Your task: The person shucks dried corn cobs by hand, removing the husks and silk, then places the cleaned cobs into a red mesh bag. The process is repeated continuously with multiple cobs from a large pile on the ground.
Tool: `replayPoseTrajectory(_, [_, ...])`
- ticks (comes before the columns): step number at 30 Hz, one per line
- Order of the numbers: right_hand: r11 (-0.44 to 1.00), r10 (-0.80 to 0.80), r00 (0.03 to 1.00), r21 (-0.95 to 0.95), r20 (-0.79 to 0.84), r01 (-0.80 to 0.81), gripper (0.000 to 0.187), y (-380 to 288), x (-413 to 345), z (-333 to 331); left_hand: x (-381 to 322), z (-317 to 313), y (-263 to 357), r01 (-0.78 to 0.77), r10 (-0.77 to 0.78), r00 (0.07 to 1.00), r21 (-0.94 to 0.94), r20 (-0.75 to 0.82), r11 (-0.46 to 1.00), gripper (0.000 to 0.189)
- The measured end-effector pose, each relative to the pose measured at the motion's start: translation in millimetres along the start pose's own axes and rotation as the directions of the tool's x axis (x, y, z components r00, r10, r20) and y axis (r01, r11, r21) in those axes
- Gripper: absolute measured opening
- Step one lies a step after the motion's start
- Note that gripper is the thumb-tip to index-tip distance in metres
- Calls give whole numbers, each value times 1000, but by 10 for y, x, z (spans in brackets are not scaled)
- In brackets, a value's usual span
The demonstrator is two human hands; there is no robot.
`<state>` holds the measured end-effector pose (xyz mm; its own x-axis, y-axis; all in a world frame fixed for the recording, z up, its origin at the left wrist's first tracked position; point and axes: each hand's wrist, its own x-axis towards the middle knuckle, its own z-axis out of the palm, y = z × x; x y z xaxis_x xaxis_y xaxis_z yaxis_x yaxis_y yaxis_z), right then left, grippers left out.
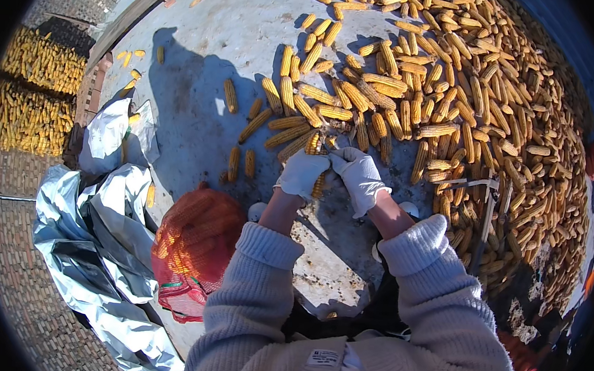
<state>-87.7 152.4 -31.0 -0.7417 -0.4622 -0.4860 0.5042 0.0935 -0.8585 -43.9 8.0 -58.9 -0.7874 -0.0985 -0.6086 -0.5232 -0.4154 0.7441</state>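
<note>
My left hand (303, 175), in a white glove, is closed around an ear of corn (318, 186), whose two ends show above and below the fist. Close beside it on the right, my right hand (356, 177), also gloved in white, has its fingertips bent together near the ear's upper part; whether they hold a piece of husk or silk is too small to tell. Loose corn ears (334, 112) lie just beyond both hands, at the edge of a large heap of corn (492, 96) on the right.
A red mesh bag filled with corn (193, 235) stands left of my forearms. Crumpled silver sheeting (113, 255) lies along the left edge of the pale floor (194, 31). Past that edge, stacked corn (37, 92) stands on brick paving (15, 236). A long-handled tool (485, 226) rests against the heap.
</note>
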Motion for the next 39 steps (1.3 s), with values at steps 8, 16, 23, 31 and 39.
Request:
replayPoseTrajectory(8, [886, 186, 938, 364, 292, -289, 17, -4, 68, -273, -301, 205, 183, -144, 144, 990, -34, 9, 989, 29])
replayPoseTrajectory(16, [906, 251, 960, 320, 123, -278, 36, 285, -538, -419, -610, 61, -497, -250, 274, 947, -151, 169, 956, 43])
replayPoseTrajectory(23, [829, -241, 952, -469, 191, 304, 63, 754, -1740, -340, -1243, 111, -1155, -266, 264, 964, -71, -34, 961, 43])
replayPoseTrajectory(31, [817, -323, 917, -419, 234, 395, 44, 1251, -2360, -488, -1537, 227, -1777, -336, 342, 940, -157, 11, 929, 47])
replayPoseTrajectory(39, [743, -207, 955, -602, 212, 294, 42, 1251, -2544, -523, -1523, 137, -1963, -295, 292, 956, -113, -44, 949, 61])
